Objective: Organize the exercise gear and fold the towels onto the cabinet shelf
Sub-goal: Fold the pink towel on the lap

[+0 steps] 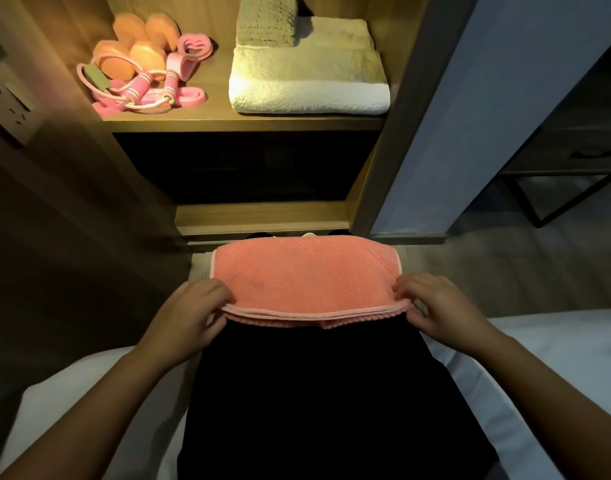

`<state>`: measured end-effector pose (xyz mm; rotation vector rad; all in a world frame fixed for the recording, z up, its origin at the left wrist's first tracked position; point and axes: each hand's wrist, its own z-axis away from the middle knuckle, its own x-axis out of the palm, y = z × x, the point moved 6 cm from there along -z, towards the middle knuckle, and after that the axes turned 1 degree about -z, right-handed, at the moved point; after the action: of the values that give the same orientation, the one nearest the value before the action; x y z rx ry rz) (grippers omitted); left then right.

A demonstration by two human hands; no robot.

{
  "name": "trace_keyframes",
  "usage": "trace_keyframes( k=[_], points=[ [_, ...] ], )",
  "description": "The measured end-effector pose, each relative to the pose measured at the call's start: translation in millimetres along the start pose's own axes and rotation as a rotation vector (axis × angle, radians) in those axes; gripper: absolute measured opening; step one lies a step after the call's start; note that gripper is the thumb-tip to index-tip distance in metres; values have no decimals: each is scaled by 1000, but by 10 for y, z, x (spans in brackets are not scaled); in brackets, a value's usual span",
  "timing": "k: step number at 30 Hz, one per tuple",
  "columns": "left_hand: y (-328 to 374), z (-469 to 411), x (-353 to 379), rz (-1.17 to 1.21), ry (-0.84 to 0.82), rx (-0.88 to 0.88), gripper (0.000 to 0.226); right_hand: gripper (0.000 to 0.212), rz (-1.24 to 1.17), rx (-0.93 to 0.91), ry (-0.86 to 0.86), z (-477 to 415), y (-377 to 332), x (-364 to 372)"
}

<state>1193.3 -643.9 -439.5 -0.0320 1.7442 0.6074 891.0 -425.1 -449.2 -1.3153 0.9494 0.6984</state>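
Left hand (pixel 189 315) and right hand (pixel 435 311) each pinch a near corner of the folded pink towel (pixel 305 277), which lies flat across the person's dark-clad lap. On the lit cabinet shelf (pixel 241 123) ahead: orange dumbbells (pixel 137 46) and pink jump rope (pixel 141 88) at left, stacked white towels (pixel 307 74) at right.

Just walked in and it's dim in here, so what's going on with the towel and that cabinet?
A person is folding a pink towel across their lap, left hand and right hand each pinching a near corner. On the lit shelf, orange dumbbells and a pink jump rope sit at the left, with two folded towels stacked at the right. The pink one is not yet shelved.
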Motion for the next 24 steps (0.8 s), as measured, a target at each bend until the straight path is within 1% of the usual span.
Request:
trace_keyframes(
  k=[1, 2, 4, 5, 6, 8, 10, 12, 13, 15, 17, 18, 20, 22, 24],
  points=[
    [-4, -40, -94, 103, 53, -64, 11, 13, -97, 37, 65, -34, -31, -94],
    [-36, -83, -199, 230, 116, -139, 8, 9, -230, 77, 138, -67, -38, -200],
    [-107, -172, -421, 461, 208, -287, 22, 25, -461, 166, 287, -139, -23, -432],
    [-129, -227, -536, 533, 234, -343, 27, 31, -556, 208, 337, -188, -26, -548],
    [-154, -290, -641, 574, 253, -387, 27, 33, -645, 246, 373, -241, -45, -661],
    [-249, -411, -774, 639, 249, -488, 21, 24, -799, 350, 373, -350, -62, -806],
    [-368, -501, -737, 707, 152, -602, 25, 17, -884, 513, 269, -435, -18, -794],
    [-477, -533, -563, 730, 25, -703, 35, 16, -895, 675, 176, -471, 67, -643],
    [-530, -532, -442, 714, -30, -753, 36, 15, -868, 738, 140, -480, 108, -539],
    [-595, -510, -167, 667, -137, -838, 28, 17, -777, 834, 69, -504, 196, -278],
    [-598, -482, 88, 668, -206, -913, 20, 18, -735, 924, 17, -510, 287, -9],
    [-586, -472, 183, 686, -214, -957, 19, 19, -706, 955, -1, -511, 324, 90],
    [-566, -456, 308, 775, -177, -1061, 21, 22, -650, 963, -31, -533, 366, 206],
    [-527, -444, 364, 844, -134, -1135, 24, 24, -675, 942, -27, -557, 366, 261],
    [-503, -433, 395, 753, -141, -1129, 23, 28, -688, 913, 37, -573, 343, 280]
  ],
)
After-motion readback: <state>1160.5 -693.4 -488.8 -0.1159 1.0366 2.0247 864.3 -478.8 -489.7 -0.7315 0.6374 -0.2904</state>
